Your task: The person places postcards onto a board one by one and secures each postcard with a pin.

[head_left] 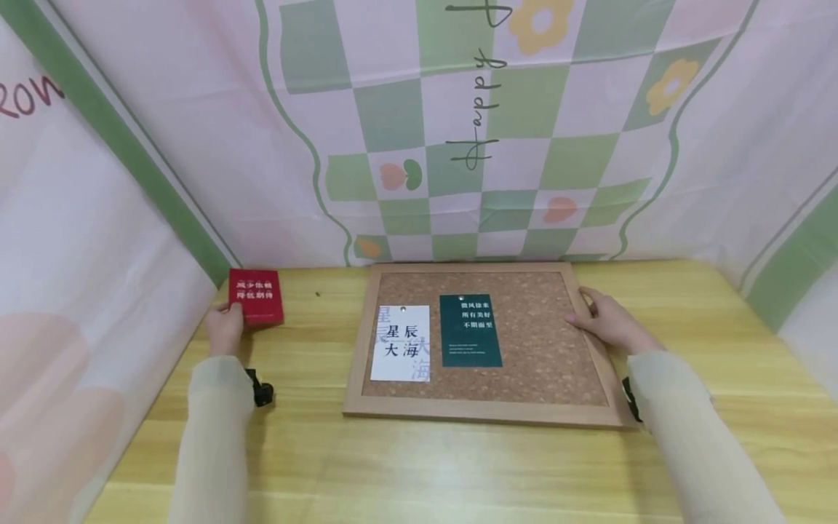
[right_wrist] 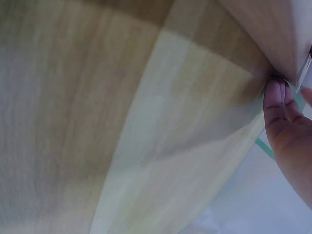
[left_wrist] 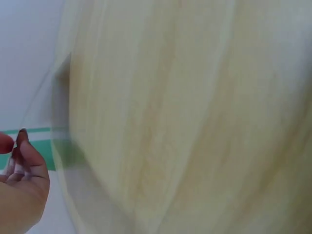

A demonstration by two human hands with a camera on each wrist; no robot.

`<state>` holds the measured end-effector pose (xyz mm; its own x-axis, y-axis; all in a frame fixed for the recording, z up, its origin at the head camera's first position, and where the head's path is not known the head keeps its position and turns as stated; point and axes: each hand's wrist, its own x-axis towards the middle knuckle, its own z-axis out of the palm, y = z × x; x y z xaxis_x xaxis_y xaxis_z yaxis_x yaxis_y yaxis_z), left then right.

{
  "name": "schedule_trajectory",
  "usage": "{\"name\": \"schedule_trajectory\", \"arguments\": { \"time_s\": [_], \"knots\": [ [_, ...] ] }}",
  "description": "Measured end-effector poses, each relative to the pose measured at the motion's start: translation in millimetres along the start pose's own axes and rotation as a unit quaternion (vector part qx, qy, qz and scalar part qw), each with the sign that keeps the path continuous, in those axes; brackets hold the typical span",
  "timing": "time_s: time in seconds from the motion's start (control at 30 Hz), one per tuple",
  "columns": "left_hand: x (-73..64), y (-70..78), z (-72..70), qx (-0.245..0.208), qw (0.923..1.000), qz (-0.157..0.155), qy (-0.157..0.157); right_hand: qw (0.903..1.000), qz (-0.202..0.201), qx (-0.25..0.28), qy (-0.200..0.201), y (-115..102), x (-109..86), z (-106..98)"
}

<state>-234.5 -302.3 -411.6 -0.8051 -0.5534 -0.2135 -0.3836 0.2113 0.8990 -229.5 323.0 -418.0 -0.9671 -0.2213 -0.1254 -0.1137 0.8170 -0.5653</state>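
My left hand [head_left: 225, 327] pinches a red card [head_left: 263, 297] with white lettering by its lower left corner, at the table's far left. In the left wrist view the thumb and fingers of that hand [left_wrist: 27, 180] meet at the card's edge. A wood-framed cork board [head_left: 530, 378] lies on the table, and my right hand [head_left: 612, 320] grips its right side, thumb over the frame. Seen from the right wrist, the fingers of this hand [right_wrist: 287, 117] reach under the frame. On the cork, a white card [head_left: 401, 356] and a dark green card [head_left: 470, 346] hang side by side from pins.
The board stands on a wood-grain table [head_left: 406, 473], its back edge close to a printed fabric backdrop [head_left: 452, 116]. More fabric [head_left: 78, 240] rises along the left side. A tiny dark speck [head_left: 318, 294] lies between the red card and the board.
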Motion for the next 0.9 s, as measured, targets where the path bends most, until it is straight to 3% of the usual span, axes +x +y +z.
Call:
{"name": "schedule_trajectory", "arguments": {
  "time_s": [0.1, 0.23, 0.37, 0.67, 0.9],
  "knots": [
    [-0.9, 3.9, 2.9, -0.012, 0.9999, -0.003, 0.005, 0.9999, -0.009, -0.012, 0.003, -1, 0.3, -1],
    [-2.7, 11.5, 7.1, 0.008, 0.9998, 0.019, 0.007, 0.9997, -0.013, -0.02, 0.005, -1, 0.0, -1],
    [-7.6, 20.5, 14.9, 0.001, 0.9994, 0.034, -0.01, 0.9997, -0.012, -0.021, 0.006, 0, -0.1, 0],
    [-19.1, 25.7, 40.6, 0.014, 0.9964, 0.052, -0.065, 0.9997, -0.008, -0.023, 0.004, 0, -1.7, 0],
    [-22.6, 22.5, 51.8, 0.048, 0.9849, 0.06, -0.155, 0.9997, -0.009, -0.023, 0.008, 1, -1.0, 0]
  ]
}}
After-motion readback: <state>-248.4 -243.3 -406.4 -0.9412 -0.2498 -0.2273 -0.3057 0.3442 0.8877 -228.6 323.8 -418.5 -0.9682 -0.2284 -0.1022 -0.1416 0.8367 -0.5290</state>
